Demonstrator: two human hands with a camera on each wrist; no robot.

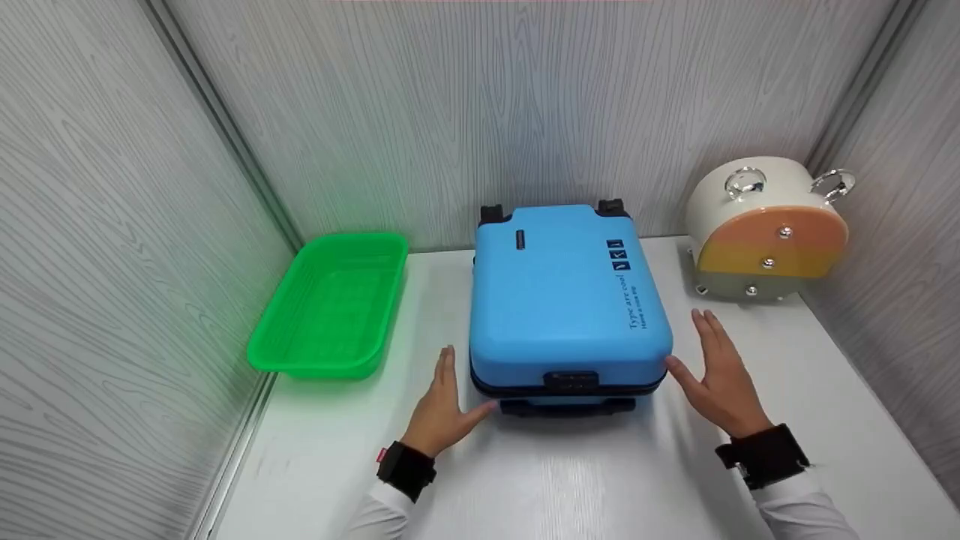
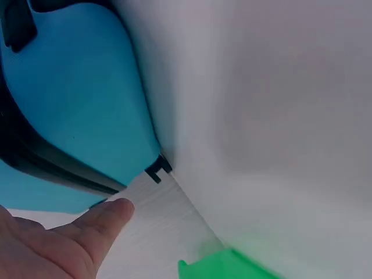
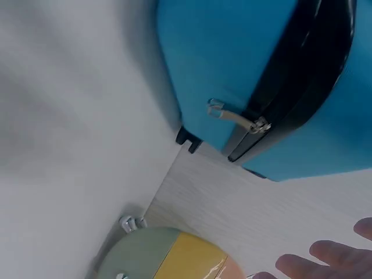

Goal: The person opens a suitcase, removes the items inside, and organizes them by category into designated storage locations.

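A light blue hard-shell suitcase lies flat on the white table, its wheels toward the back wall and its black handle toward the person. Close to its front left corner is the left hand, fingers straight and thumb spread toward the case. On the other side, the right hand is held with straight fingers and its thumb near the front right corner; whether the thumb touches cannot be told. Neither hand holds anything. In the right wrist view, a metal zipper pull hangs at the suitcase's black seam.
To the left stands a green plastic basket. At the back right is a rounded cream case with orange, yellow and grey-green bands, clear ring handles and small silver knobs. Pale wood-grain walls enclose the table at the back and sides.
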